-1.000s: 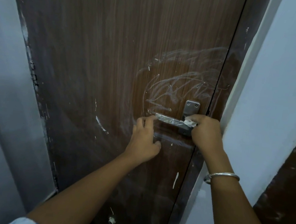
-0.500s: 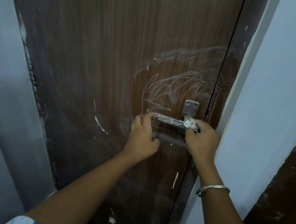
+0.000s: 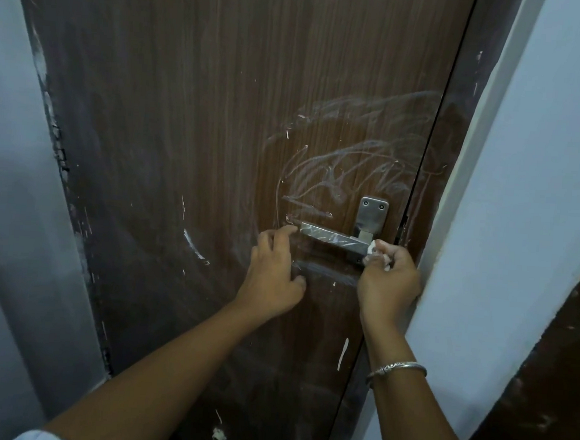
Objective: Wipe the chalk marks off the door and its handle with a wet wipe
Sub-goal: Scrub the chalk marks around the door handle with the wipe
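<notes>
A brown wooden door fills the view, with white chalk scribbles above its handle. The metal lever handle runs left from a screwed back plate and carries chalk streaks. My right hand is closed on a crumpled white wet wipe pressed against the handle's right end, by the plate. My left hand rests with spread fingers on the door; its fingertips touch the handle's left tip. More chalk strokes lie left of and below the hands.
A pale wall and door frame stand close on the right of my right hand. Another grey wall borders the door on the left. A dark brown surface shows at the lower right.
My right hand has slid the wipe down and right along the handle to its end. My left hand's fingers have loosened and spread at the handle's left tip.
</notes>
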Demonstrator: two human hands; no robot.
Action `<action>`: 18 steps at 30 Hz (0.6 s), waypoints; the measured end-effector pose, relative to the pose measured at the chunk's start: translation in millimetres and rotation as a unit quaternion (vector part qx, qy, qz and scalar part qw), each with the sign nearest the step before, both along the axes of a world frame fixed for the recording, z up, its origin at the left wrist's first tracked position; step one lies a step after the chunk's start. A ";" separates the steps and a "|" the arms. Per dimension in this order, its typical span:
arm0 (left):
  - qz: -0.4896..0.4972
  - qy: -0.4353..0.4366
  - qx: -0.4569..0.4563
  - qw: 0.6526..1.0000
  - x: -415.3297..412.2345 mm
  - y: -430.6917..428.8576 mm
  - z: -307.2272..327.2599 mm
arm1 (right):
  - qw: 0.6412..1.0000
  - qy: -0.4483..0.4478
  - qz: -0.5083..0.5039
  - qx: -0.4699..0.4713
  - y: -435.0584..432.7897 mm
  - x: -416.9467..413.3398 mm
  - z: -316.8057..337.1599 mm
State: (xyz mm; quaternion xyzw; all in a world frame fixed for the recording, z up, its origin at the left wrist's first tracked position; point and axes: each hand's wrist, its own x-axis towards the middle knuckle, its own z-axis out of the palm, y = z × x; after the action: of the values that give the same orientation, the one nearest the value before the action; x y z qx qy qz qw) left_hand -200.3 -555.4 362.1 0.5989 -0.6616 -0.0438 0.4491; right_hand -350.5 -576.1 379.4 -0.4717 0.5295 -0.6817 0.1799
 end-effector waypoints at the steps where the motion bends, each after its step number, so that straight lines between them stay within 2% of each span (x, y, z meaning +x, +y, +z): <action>1: -0.001 0.002 -0.002 1.000 -2.1 -0.3 0.4 | 1.000 -0.006 0.007 0.004 1.6 0.1 -2.3; 3: -0.004 0.003 -0.009 1.000 -6.6 -0.1 1.3 | 0.996 -0.082 0.041 0.017 2.6 0.1 -5.5; 4: -0.006 0.002 -0.012 1.000 -8.2 0.0 1.5 | 0.983 -0.167 0.074 0.034 1.8 1.3 -5.8; 6: -0.009 0.002 -0.010 1.000 -10.6 1.8 1.8 | 0.918 -0.359 0.149 0.079 0.9 8.0 -4.0; 8: -0.009 -0.006 -0.006 1.000 -10.3 4.7 2.3 | 0.861 -0.461 0.193 0.091 0.8 18.3 -0.7; 14: 0.011 -0.032 0.003 0.999 1.0 11.5 5.8 | 0.770 -0.598 0.206 0.077 -4.1 28.4 14.3; 16: 0.013 -0.031 0.006 0.999 4.3 12.6 6.5 | 0.773 -0.594 0.210 0.076 -2.2 24.7 11.1; 18: 0.014 -0.035 0.009 0.999 6.2 13.4 6.2 | 0.799 -0.563 0.200 0.066 2.6 22.4 4.9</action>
State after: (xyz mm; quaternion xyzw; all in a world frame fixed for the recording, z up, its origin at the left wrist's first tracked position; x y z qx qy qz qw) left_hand -194.1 -542.0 368.2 0.6131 -0.6680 -0.0226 0.4212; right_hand -328.1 -573.5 384.3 -0.0866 0.2724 -0.7393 0.6097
